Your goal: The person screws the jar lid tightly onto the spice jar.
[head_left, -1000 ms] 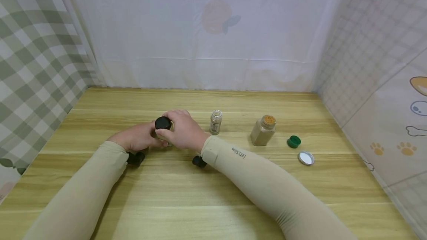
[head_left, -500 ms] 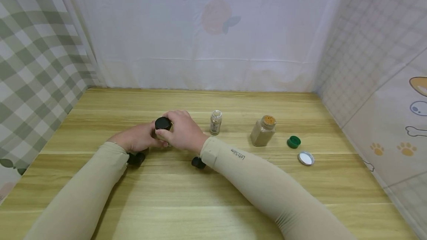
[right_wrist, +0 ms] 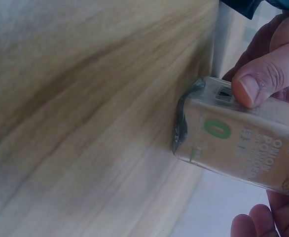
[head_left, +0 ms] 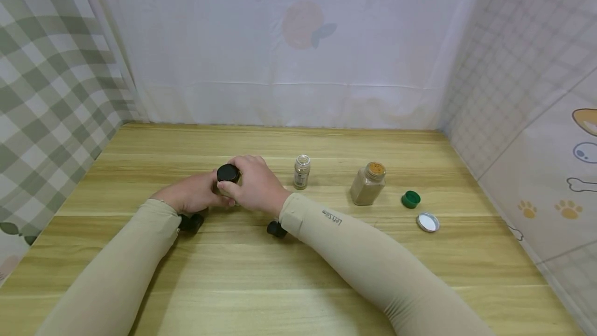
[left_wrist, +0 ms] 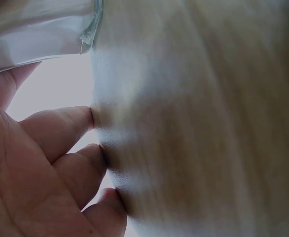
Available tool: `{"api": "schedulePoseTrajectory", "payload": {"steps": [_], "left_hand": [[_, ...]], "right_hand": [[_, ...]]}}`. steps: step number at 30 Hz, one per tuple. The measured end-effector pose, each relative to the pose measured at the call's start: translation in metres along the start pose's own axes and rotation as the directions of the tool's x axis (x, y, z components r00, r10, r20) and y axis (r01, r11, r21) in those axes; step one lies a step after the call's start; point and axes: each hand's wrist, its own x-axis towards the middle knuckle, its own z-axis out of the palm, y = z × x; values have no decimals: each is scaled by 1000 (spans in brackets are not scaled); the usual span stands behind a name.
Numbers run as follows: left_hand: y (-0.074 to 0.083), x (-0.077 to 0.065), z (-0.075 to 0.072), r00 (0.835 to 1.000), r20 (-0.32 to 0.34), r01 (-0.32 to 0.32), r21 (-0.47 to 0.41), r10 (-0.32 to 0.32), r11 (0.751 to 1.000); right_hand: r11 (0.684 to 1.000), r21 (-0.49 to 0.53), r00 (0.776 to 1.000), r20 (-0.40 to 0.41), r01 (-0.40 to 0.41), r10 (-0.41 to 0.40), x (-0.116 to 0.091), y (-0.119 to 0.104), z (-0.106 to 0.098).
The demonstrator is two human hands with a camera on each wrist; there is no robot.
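In the head view, both hands meet at a jar left of the table's middle. My left hand (head_left: 193, 191) holds the glass jar (right_wrist: 238, 140) low on its body, thumb pressed on its side. Its label reads onion powder, and the jar stands upright with its base at the tabletop. Several fingertips (left_wrist: 80, 116) of that hand rest on the wood in the left wrist view. My right hand (head_left: 256, 183) grips the black lid (head_left: 228, 172) on top of the jar, thumb at the near side. Both hands hide most of the jar from above.
Right of the hands stands a small uncapped glass jar (head_left: 301, 174). Further right is a bigger square jar (head_left: 367, 186) of tan powder, also uncapped. A green cap (head_left: 411, 199) and a silver lid (head_left: 427, 222) lie beyond it on the wooden table (head_left: 261, 284).
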Motion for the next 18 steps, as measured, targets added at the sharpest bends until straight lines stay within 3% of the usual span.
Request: {"api": "schedulePoseTrajectory", "payload": {"steps": [18], "left_hand": [[0,0,-1,1000,3,-18,-4,19,1000]], "right_hand": [[999,34,1000,17,-9,8,-2,-1,-1]]}}
